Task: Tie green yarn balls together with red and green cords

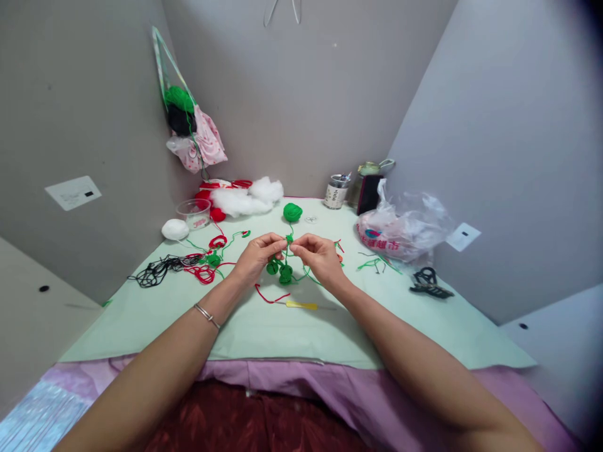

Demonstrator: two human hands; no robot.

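Observation:
My left hand (264, 251) and my right hand (316, 254) meet over the middle of the table, fingertips pinched on a small green crocheted piece (289, 239). Green round crocheted pieces (285, 274) hang or lie just below my fingers; whether they are joined to the pinched piece I cannot tell. A green yarn ball (293, 212) sits behind my hands, its strand running toward them. Nearer to me lies a crochet hook with a yellow handle (301, 306), beside a short red yarn piece (271, 301).
Black yarn (162, 271) and red yarn (202, 273) lie tangled at left, near a white yarn ball (174, 230) and a clear tub (194, 215). White stuffing (245, 199) is at the back. A plastic bag (400, 229), a pen holder (336, 192) and a black hair claw (430, 285) stand or lie rightward.

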